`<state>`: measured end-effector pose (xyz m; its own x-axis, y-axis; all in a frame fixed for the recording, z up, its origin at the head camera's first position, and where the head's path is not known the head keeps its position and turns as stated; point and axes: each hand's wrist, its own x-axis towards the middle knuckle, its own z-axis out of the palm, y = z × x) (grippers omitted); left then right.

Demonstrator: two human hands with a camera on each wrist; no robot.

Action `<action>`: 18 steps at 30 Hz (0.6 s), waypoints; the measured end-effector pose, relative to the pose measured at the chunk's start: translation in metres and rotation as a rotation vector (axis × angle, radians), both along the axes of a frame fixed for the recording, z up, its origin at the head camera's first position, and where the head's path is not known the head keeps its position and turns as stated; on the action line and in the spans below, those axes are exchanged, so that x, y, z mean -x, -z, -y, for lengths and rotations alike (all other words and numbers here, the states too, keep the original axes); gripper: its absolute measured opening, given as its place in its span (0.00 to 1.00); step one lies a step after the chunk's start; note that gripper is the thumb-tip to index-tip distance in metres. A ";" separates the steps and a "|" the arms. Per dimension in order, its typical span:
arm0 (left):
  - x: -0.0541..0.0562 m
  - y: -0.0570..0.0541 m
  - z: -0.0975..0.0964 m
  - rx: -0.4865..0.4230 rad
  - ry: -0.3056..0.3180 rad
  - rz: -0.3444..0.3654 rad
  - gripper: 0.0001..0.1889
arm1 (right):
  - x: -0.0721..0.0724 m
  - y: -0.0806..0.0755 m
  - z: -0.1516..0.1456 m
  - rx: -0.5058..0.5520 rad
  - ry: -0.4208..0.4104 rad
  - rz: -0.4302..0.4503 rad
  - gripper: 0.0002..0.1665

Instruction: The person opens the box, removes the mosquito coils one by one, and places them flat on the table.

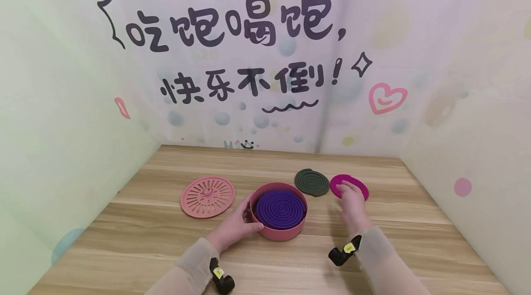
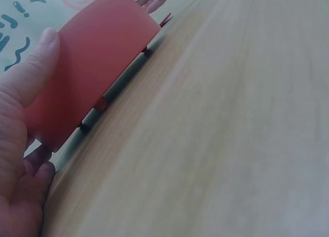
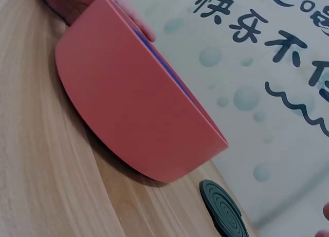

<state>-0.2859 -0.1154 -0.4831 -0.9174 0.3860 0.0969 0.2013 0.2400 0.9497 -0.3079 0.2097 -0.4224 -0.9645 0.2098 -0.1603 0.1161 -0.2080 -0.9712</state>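
Observation:
A round pink tin (image 1: 279,234) stands on the table with a purple-blue mosquito coil (image 1: 280,209) lying inside it. My left hand (image 1: 236,226) grips the tin's left side, thumb toward the front and fingers around the back; the left wrist view shows the thumb (image 2: 36,67) against the wall. Over a magenta mosquito coil (image 1: 361,186) at the right is my right hand (image 1: 353,205), its fingers reaching across the coil. Whether they touch it cannot be seen. Only fingertips show at the edge of the right wrist view.
A dark green mosquito coil (image 1: 312,182) lies flat between the tin and the magenta coil. To the tin's left rests a pink slotted lid (image 1: 207,197) with a small raised centre. Printed cloth walls (image 1: 265,129) border the wooden table (image 1: 145,239) at the back and sides.

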 end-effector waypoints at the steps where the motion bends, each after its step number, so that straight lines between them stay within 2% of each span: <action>1: 0.000 0.000 0.000 -0.002 -0.001 0.003 0.52 | 0.000 0.000 0.002 -0.017 -0.027 0.003 0.34; 10: 0.001 0.000 0.000 -0.011 0.012 0.002 0.53 | 0.002 0.002 0.024 -0.139 -0.146 -0.058 0.27; 18: 0.002 0.001 0.000 -0.016 0.013 0.010 0.54 | 0.002 0.004 0.045 -0.266 -0.257 -0.060 0.24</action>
